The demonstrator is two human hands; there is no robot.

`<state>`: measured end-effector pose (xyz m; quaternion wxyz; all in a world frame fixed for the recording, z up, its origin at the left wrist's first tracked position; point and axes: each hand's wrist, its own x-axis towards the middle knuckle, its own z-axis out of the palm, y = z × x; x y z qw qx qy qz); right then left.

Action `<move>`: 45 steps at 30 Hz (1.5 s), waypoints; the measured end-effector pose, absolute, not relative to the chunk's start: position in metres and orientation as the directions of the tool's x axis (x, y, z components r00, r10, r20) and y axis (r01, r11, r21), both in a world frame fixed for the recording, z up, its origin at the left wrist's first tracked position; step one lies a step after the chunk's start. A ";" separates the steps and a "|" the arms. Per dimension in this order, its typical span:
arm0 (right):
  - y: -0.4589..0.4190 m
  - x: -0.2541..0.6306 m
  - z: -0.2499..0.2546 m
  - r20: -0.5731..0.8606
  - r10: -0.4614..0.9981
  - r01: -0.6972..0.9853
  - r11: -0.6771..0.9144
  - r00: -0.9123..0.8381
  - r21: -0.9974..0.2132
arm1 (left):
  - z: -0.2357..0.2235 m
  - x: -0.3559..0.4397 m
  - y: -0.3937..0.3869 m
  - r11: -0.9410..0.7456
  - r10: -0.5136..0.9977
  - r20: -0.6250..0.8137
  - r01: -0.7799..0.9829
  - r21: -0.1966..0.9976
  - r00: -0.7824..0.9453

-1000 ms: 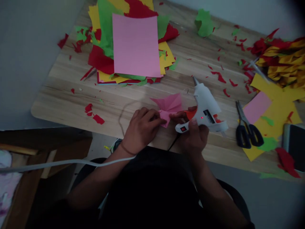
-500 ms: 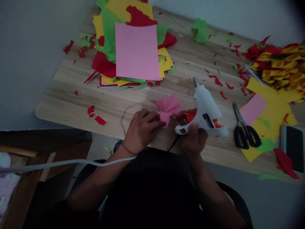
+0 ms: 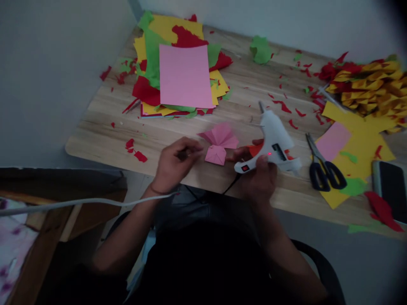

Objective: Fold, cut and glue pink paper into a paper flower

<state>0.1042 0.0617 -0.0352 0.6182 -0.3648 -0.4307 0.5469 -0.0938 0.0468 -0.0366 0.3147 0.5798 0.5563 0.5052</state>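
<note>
A folded pink paper piece (image 3: 216, 155) lies near the table's front edge, its pleated fan part spreading behind a small square part. Just left of it is my left hand (image 3: 178, 160), apart from the paper. Its fingers are curled, with thumb and forefinger drawn together; whatever they might pinch is too small to make out. My right hand (image 3: 259, 176) is closed around a white glue gun (image 3: 277, 134) with an orange trigger, a red light showing and the nozzle pointing away from me. The right fingertips reach close to the pink paper's right side; contact cannot be made out.
A pink sheet (image 3: 186, 76) tops a stack of coloured papers at the back. Scissors (image 3: 324, 167) lie right of the glue gun, beside yellow paper (image 3: 365, 144) and a phone (image 3: 392, 190). Folded yellow pieces (image 3: 375, 91) heap at far right. Red scraps (image 3: 140, 156) are scattered about.
My left hand has let go of the pink paper piece and moved left, leaving its square part uncovered. The right hand keeps its hold on the glue gun. The view has shifted slightly.
</note>
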 end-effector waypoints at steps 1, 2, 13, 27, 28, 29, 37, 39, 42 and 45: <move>0.059 0.105 -0.029 0.114 0.993 -0.406 0.110 0.015 -0.907 | -0.033 -0.102 0.043 -0.154 0.954 0.212 0.261 0.953 -0.211; 0.056 0.106 -0.023 0.089 0.996 -0.439 0.073 -0.015 -0.895 | -0.031 -0.112 0.037 -0.144 0.939 0.198 0.202 0.969 -0.280; 0.031 0.090 -0.009 0.057 0.963 -0.414 -0.059 -0.262 -0.908 | -0.032 -0.157 -0.047 0.141 0.990 -0.141 -0.020 0.990 0.019; 0.057 0.050 0.030 0.327 0.832 -0.539 0.041 -0.448 -0.842 | 0.003 -0.112 -0.084 0.236 0.946 -0.265 0.164 0.958 0.187; 0.063 0.044 0.036 0.340 0.831 -0.547 0.052 -0.440 -0.835 | 0.005 -0.109 -0.089 0.256 0.933 -0.286 0.155 0.954 0.219; 0.069 0.037 0.043 0.348 0.829 -0.548 0.061 -0.438 -0.834 | 0.006 -0.107 -0.094 0.278 0.919 -0.306 0.142 0.950 0.248; 0.122 -0.038 0.094 0.420 0.821 -0.548 0.161 -0.387 -0.820 | 0.016 -0.106 -0.119 -0.151 0.947 0.066 -0.254 0.955 -0.315; 0.131 -0.058 0.102 0.432 0.827 -0.533 0.198 -0.360 -0.823 | 0.017 -0.103 -0.122 -0.321 0.852 0.156 -0.264 0.909 -0.499; 0.139 -0.092 0.106 0.410 0.843 -0.450 0.234 -0.347 -0.862 | 0.019 -0.095 -0.130 -0.151 0.975 0.095 -0.286 0.946 -0.201; 0.140 -0.131 0.096 0.284 0.875 -0.238 0.202 -0.392 -0.950 | 0.024 -0.086 -0.140 0.121 0.982 -0.067 -0.319 0.940 0.175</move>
